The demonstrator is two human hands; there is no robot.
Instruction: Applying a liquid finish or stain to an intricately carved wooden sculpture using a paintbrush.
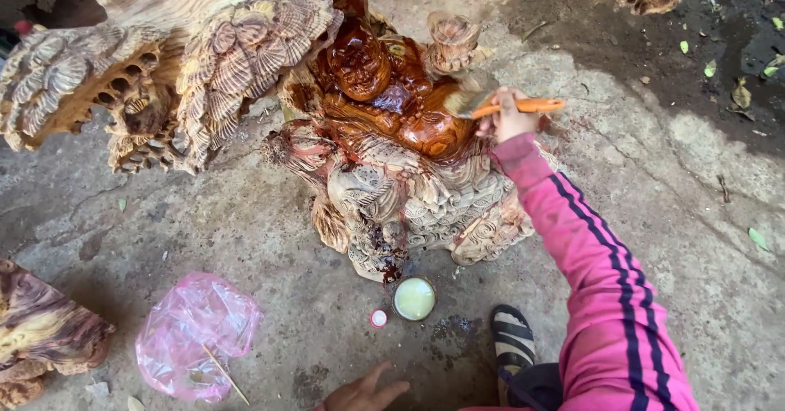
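A carved wooden statue [384,133] of a seated round figure stands on the concrete ground. Its upper part is glossy dark brown and its carved base is pale bare wood. My right hand [509,116], in a pink sleeve with dark stripes, holds an orange-handled brush [499,107] with its bristles against the figure's right side. My left hand [364,393] rests on the ground at the bottom edge, fingers spread, holding nothing. A small open tin of pale liquid [414,298] sits at the statue's foot, beside a small red-rimmed cap [378,318].
A large pale carved wood piece [163,67] spreads across the upper left. Another wood piece [41,329] lies at the left edge. A pink plastic bag [196,333] with a thin stick lies on the ground. My sandalled foot [513,341] is near the tin.
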